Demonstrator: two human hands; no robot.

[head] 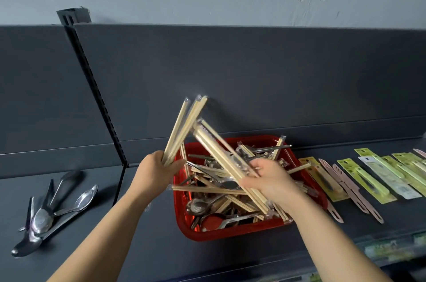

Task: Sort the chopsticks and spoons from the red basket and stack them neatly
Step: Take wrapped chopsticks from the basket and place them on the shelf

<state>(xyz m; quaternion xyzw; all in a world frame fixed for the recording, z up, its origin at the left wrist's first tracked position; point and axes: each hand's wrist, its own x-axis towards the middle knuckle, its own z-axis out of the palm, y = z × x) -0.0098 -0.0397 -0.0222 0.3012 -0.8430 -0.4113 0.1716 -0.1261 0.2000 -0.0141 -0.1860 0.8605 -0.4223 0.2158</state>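
A red basket (230,233) sits on the dark shelf, full of tangled wrapped bamboo chopsticks and metal spoons (200,207). My left hand (156,171) grips a bundle of chopsticks (184,127) by the lower ends, fanned upward above the basket's left rim. My right hand (269,180) holds a second bundle of wrapped chopsticks (219,155), slanting from upper left down to the basket's front right corner. The two bundles meet near their tops. A pile of sorted spoons (50,210) lies on the shelf at the far left.
A row of packaged utensils in yellow-green cards (366,180) and pink pieces (345,185) lies on the shelf right of the basket. A dark back panel with a slotted upright (96,97) rises behind. The shelf's front edge runs along the bottom right.
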